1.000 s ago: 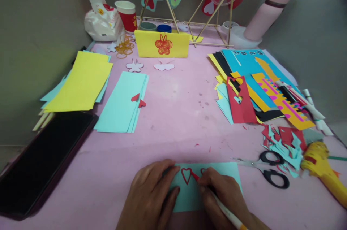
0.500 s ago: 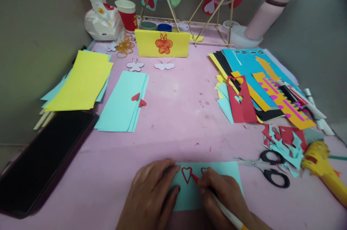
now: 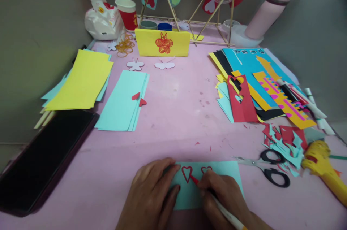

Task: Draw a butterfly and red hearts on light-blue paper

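Observation:
A light-blue sheet of paper (image 3: pixel 225 169) lies at the front of the table, with a red heart outline (image 3: pixel 187 174) drawn on it. A second heart outline (image 3: pixel 206 168) is partly covered by my right hand (image 3: pixel 221 194), which grips a red felt-tip marker (image 3: pixel 229 213). The marker's red tip touches or nearly touches the lower right side of the first heart. My left hand (image 3: pixel 151 190) rests on the sheet's left edge, fingers stretched out and thumb apart. Scissors (image 3: pixel 267 168) with black handles lie just right of the sheet, blades pointing towards it.
Light-blue papers (image 3: pixel 123 103) with small red hearts lie mid-left, beyond a black tablet (image 3: pixel 40 165). A yellow glue gun (image 3: pixel 322 165) and paper scraps (image 3: pixel 287 147) are at right. Stick stands (image 3: pixel 169 0), a paper cup (image 3: pixel 127 15) and a pink bottle (image 3: pixel 271 9) stand at the back.
The marker tip has slid slightly down along the first heart's right side. More of the second heart's top shows. My left hand has stayed in place.

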Tool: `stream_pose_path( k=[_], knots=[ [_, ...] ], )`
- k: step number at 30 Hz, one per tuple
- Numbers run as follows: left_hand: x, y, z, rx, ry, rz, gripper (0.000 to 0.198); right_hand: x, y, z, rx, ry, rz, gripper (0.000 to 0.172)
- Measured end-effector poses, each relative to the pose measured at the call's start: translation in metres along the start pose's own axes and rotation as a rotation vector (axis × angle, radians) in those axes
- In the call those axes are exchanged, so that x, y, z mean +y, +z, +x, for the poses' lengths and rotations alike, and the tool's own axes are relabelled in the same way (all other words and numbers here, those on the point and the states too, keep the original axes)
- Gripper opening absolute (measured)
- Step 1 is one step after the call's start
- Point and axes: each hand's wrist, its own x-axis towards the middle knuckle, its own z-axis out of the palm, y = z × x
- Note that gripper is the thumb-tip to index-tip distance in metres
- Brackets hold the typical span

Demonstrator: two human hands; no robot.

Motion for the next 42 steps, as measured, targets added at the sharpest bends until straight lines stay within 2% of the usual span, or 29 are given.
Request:
stream_pose_path(
  k=[14,42],
  knots=[
    [0.004,-0.0022,0.0003,0.0,-0.047,-0.005,0.03,0.0026,0.0007,-0.0013,-0.023,-0.046,0.023,0.021],
    [0.0015,-0.0023,-0.0001,-0.001,-0.015,0.016,0.032,0.0047,0.002,-0.0021,-0.093,-0.051,0.014,0.022]
  ],
)
